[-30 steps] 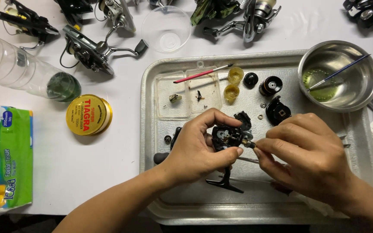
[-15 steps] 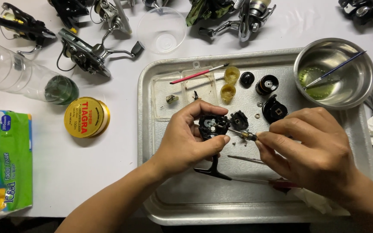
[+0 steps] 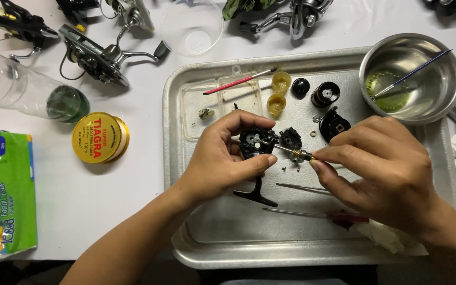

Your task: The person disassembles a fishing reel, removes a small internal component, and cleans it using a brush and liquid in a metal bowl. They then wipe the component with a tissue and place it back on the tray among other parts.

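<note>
- The metal tray [image 3: 196,232] is the biggest thing here, and both my hands work over its middle; its raised rim should catch anything small I drop.
- The steel bowl [image 3: 439,95] sits on the tray's far right corner with greenish liquid and a thin brush in it, close beside my right wrist, so I judge a careless elbow could tip it.
- My left hand [image 3: 222,158] has thumb and fingers clamped around the black reel body [image 3: 259,142], held just above the tray; its foot sticks out below my palm.
- The body looks like rigid plastic, light, probably greasy and slippery, so gripping its flat sides seems safest.
- My right hand [image 3: 386,174] pinches a small brass-tipped shaft [image 3: 297,154], fingertips together on it, its tip touching the body's open side.
- That shaft looks thin, stiff and easy to fumble.
- Loose black parts [image 3: 325,95], two yellow cups [image 3: 281,82] and a red-handled brush [image 3: 238,83] lie just beyond my fingers.
- Tweezers [image 3: 302,187] and a screwdriver [image 3: 312,214] lie under my right hand.
- Tiny screws [image 3: 313,133] are scattered near the body.
</note>
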